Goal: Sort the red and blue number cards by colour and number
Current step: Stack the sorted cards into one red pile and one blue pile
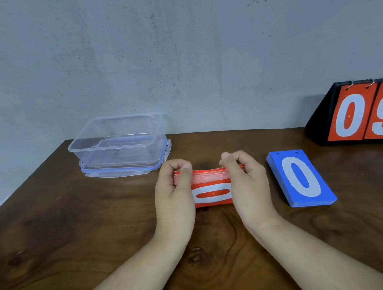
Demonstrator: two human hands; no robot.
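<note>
Gripping the red cards (211, 189) at either end, the left hand (174, 191) and right hand (247, 184) curl their fingers round the stack. Blue cards (300, 178) lie just right on the desk (78, 232).

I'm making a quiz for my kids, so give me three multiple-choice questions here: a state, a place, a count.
1. The clear container is: A sealed shut; B open, standing on its lid; C tipped over.
2. The blue card stack lies: A inside the container; B on the table, right of the red card stack; C atop the container.
3. Hands gripping the red card stack: A none; B one; C two.
Answers: B, the lid lies beneath it; B, it rests flat there; C, left hand and right hand both curl fingers round it.
</note>
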